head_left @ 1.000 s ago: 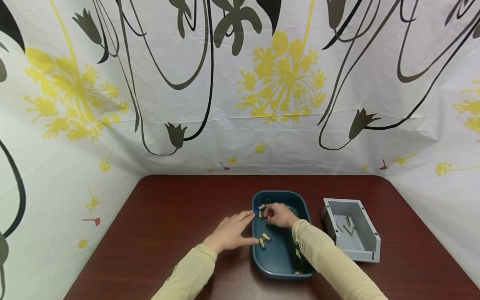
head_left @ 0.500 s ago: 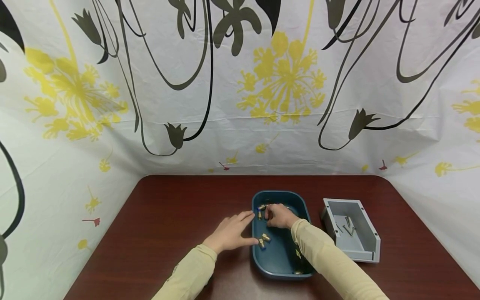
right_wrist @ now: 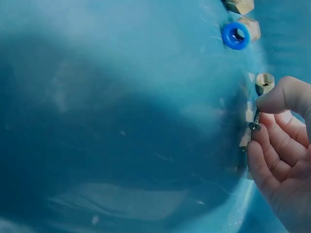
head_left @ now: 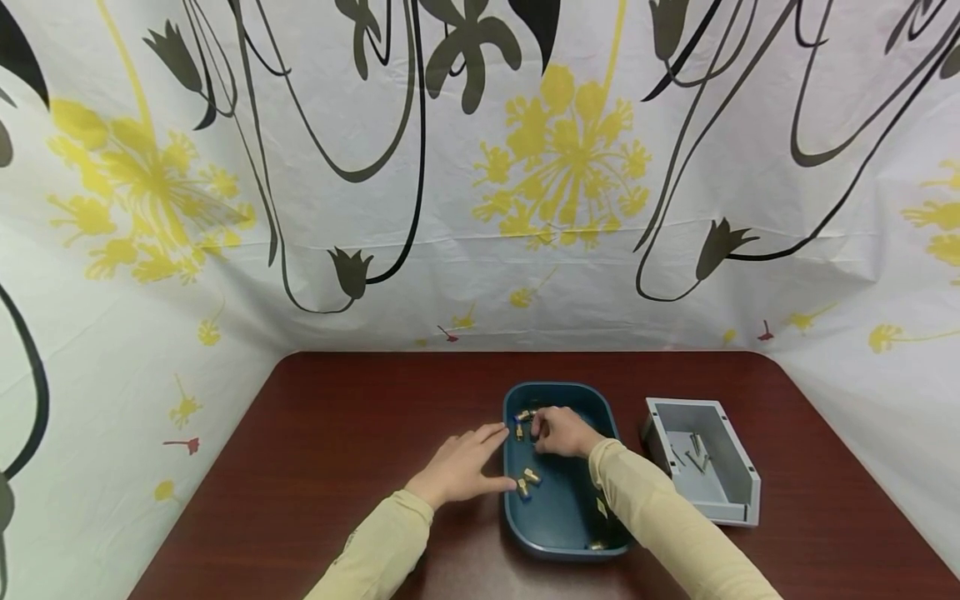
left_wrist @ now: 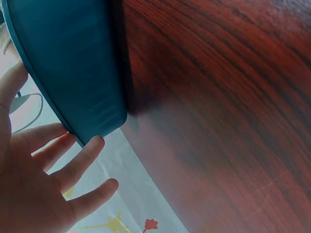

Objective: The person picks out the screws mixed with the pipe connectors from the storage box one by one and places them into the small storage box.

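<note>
A dark teal tray (head_left: 558, 533) holds several brass fittings, some with blue rings. In the head view my right hand (head_left: 564, 432) is inside its far part. The right wrist view shows that hand pinching a small screw (right_wrist: 255, 125), its cross-slotted head toward the camera, between thumb and fingers. Just beyond the thumb lies a brass fitting (right_wrist: 265, 81), and farther up is one with a blue ring (right_wrist: 236, 36). My left hand (head_left: 461, 467) touches the tray's left rim with spread, fairly straight fingers. Two brass fittings (head_left: 532, 476) lie near its thumb.
To the right of the tray stands a grey open box (head_left: 716, 492) with several screws (head_left: 697, 454) inside. Both sit on a dark red-brown wooden table (head_left: 360, 433). A patterned white curtain (head_left: 450, 208) hangs behind and around the table.
My right hand has shifted very slightly to the right within the tray. The left hand stays on the rim, and the box has not moved.
</note>
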The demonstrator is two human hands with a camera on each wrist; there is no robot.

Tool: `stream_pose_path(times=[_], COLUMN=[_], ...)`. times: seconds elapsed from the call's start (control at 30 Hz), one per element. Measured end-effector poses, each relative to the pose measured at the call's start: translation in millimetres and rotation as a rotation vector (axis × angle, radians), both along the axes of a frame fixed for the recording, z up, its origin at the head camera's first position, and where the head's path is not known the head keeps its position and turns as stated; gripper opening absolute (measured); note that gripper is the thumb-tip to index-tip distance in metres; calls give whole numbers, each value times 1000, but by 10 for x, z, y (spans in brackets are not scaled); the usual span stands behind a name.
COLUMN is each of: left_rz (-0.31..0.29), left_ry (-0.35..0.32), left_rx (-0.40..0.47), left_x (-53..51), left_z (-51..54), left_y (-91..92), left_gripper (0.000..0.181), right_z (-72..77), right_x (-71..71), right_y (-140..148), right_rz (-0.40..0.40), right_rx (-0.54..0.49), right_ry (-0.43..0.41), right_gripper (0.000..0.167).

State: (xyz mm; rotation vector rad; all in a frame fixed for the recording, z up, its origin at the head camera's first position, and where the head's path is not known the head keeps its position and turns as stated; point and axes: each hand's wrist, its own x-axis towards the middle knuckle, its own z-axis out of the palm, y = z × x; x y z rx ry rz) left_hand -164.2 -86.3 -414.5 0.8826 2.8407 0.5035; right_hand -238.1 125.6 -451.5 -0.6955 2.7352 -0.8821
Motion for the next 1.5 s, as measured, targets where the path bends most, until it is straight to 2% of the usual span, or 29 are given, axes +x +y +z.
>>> stream_pose_path(times=[0.17, 0.3, 0.77, 1.1, 1.5], left_rz=[1, 0, -1, 8, 11], left_ry=[-3, 7, 19, 9, 22], left_rx=[-1, 0, -7, -2, -7], left_x=[8, 8, -1, 9, 11], left_z=[14, 9, -11, -5, 1], left_y=[2, 1, 4, 10, 14], left_gripper=[74, 74, 75, 75, 75], right_z=[66, 156, 403, 610, 776], right_x=[-13, -7, -31, -44, -53], right_y=[32, 57, 159, 240, 424], right_rz=[-8, 16, 100, 89, 105], right_rx=[-31, -48, -6, -22, -28], right_ry=[-12, -9, 16, 10, 30], right_gripper=[16, 14, 13, 13, 12])
